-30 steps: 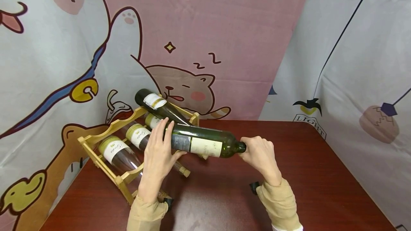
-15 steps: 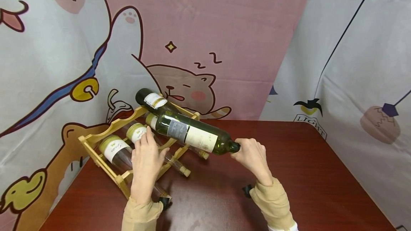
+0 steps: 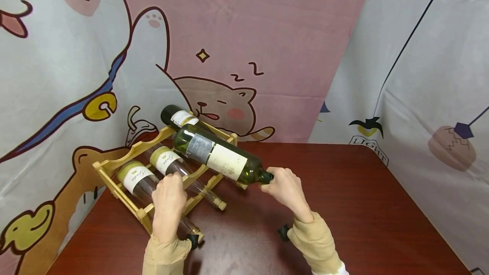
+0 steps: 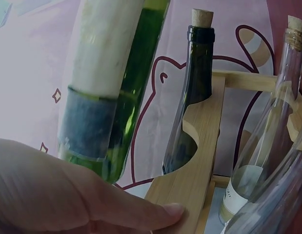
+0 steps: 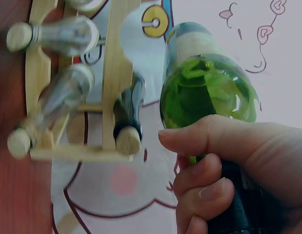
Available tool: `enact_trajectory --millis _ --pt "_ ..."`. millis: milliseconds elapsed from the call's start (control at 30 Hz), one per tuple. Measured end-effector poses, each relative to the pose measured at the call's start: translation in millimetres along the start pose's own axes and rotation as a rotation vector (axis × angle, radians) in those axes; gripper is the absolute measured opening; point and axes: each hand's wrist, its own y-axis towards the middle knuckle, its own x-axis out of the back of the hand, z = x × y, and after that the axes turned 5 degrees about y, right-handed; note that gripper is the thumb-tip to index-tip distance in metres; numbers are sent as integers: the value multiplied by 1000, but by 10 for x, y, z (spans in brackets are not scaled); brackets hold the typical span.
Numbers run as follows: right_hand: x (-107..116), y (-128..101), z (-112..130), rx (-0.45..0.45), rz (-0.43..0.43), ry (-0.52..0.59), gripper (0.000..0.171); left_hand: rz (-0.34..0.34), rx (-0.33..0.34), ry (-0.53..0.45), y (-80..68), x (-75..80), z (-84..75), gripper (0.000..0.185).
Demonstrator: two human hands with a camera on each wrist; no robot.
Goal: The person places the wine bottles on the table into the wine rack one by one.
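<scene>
My right hand (image 3: 284,190) grips a green glass wine bottle (image 3: 228,162) by its dark neck, thumb and fingers wrapped round it in the right wrist view. The bottle is tilted, its base up to the left above the wooden wine rack (image 3: 131,153) and its neck low to the right. My left hand (image 3: 169,200) holds the rack's front upper rail; in the left wrist view the thumb lies on the wood (image 4: 207,141). A dark corked bottle (image 3: 182,118) lies on the rack's upper tier, partly behind the held bottle.
Clear corked bottles (image 3: 167,161) with white and gold labels lie in the lower tier, necks sloping toward the front. The rack stands on the left of a reddish-brown table (image 3: 363,207). A cartoon-printed cloth (image 3: 282,54) hangs behind.
My left hand has left the held bottle's underside, come down left and closed on the rack's rail. My right hand has moved the bottle left and slightly down, over the rack.
</scene>
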Motion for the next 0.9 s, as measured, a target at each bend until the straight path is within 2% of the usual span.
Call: enact_trajectory --millis 233,500,700,900 --pt "-117 10 184 19 56 89 16 28 -4 14 10 3 2 9" --pt "-227 67 372 58 114 186 16 10 -15 23 6 3 -4 9" --pt "-278 137 494 89 137 241 28 16 -21 27 7 9 -13 8" --pt "-353 209 640 127 149 264 18 23 -21 29 9 7 -13 8"
